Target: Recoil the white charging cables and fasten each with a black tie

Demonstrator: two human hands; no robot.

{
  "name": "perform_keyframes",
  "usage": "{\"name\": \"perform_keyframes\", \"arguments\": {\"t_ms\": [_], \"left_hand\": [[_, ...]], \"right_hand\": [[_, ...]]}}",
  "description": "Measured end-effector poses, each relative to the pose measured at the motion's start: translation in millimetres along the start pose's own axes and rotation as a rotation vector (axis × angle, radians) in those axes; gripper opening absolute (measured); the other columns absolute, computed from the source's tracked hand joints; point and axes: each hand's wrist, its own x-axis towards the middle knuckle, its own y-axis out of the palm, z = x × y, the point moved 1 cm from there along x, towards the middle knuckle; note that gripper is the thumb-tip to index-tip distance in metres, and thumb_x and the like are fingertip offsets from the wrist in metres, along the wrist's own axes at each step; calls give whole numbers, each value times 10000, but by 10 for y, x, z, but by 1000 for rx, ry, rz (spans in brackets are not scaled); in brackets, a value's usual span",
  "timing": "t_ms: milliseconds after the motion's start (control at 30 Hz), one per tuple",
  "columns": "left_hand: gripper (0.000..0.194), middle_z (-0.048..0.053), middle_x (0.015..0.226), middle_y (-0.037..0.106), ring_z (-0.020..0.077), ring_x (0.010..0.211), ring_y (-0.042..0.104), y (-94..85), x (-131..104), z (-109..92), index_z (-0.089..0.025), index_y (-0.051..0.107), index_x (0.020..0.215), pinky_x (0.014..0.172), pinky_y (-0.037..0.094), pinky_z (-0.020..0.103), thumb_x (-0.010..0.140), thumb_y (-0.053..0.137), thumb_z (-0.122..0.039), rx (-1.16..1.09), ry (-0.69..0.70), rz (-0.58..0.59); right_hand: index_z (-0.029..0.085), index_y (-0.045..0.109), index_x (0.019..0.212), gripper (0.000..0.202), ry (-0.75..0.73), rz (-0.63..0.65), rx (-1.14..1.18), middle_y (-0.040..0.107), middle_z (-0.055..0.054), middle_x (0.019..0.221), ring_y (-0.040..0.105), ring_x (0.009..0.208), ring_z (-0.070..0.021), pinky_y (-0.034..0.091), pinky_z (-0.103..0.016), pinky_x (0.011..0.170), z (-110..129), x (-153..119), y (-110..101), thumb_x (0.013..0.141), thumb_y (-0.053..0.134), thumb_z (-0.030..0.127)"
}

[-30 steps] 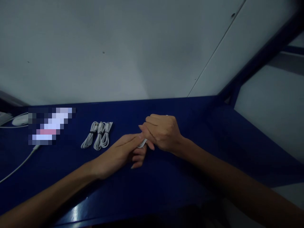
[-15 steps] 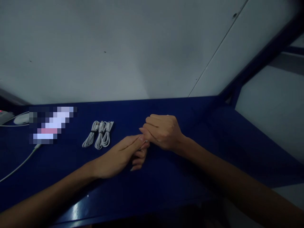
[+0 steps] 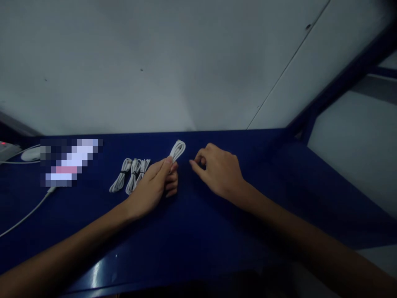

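Observation:
Between the thumb and fingers of my left hand [image 3: 155, 184] is a coiled white cable [image 3: 178, 150], its looped end sticking up past the fingertips. The rest of that coil is hidden in the hand. My right hand [image 3: 220, 169] hovers just to the right, apart from the cable, with thumb and index finger separated and nothing seen in them. Three bundled white cables lie in a row left of my left hand: a left one [image 3: 118, 183], a middle one [image 3: 134, 176] and a right one [image 3: 144, 166], partly covered by that hand. Dark ties bind them.
A pixelated bright device [image 3: 72, 163] lies on the blue table [image 3: 198, 240] at left, with a white cord [image 3: 34, 210] running from it. Behind it sit a white rounded object [image 3: 30, 155] and a box with a red light [image 3: 8, 150]. A grey wall [image 3: 155, 74] rises behind.
My hands have come apart. The left has moved left and slightly up, bringing the coiled white cable into view. The right has loosened from a closed grip and shifted slightly right.

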Motion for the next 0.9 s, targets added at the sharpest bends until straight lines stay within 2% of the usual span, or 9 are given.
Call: {"name": "perform_keyframes", "arguments": {"t_ms": [100, 167, 300, 433, 567, 733, 900], "left_hand": [[452, -83, 683, 313, 90, 544, 308, -27, 17, 4, -216, 459, 833, 483, 372, 204, 1101, 577, -560, -7, 21, -51], [448, -82, 679, 322, 91, 543, 319, -26, 18, 4, -213, 473, 834, 480, 378, 204, 1099, 585, -556, -2, 23, -69], [463, -77, 673, 335, 91, 538, 336, -13, 13, 19, -213, 472, 817, 474, 382, 205, 1096, 586, -564, 12, 16, -79], [452, -76, 679, 332, 93, 539, 333, -12, 3, 27, -215, 475, 827, 469, 377, 205, 1099, 582, -560, 26, 26, -88], [426, -82, 674, 319, 95, 538, 320, -28, -3, 13, -222, 467, 840, 468, 372, 202, 1100, 586, -539, 38, 45, -114], [433, -86, 675, 314, 96, 534, 295, -37, -1, 33, -226, 461, 852, 461, 340, 197, 1100, 576, -561, 52, 32, -130], [454, -90, 685, 278, 100, 540, 253, 21, -57, 50, -231, 441, 853, 462, 265, 214, 1109, 547, -590, 88, -8, -89]], "right_hand": [[202, 770, 863, 222, -36, 93, -35, 717, -38, 887, 662, 761, -225, 350, -326, 597, 39, -60, 31, 914, 897, 376], [201, 767, 859, 181, -46, 111, -30, 712, -32, 879, 662, 768, -221, 362, -324, 602, 61, -95, 28, 899, 914, 300], [189, 758, 865, 118, -49, 142, -13, 716, -34, 899, 670, 773, -206, 395, -326, 612, 97, -142, 22, 958, 827, 167], [177, 743, 882, 128, -44, 160, 9, 724, -68, 942, 689, 849, -235, 424, -336, 621, 138, -171, 34, 1009, 763, 174], [170, 708, 974, 102, -12, 135, 57, 724, -78, 1009, 687, 842, -216, 449, -333, 626, 180, -161, -1, 1066, 700, 215], [203, 677, 1039, 80, 40, -17, 469, 757, -19, 965, 669, 783, -167, 504, -334, 716, 244, -116, -124, 1106, 645, 234], [222, 719, 1033, 46, 16, -55, 775, 727, 16, 859, 578, 640, -126, 523, -320, 683, 307, -149, -156, 1060, 724, 259]]}}
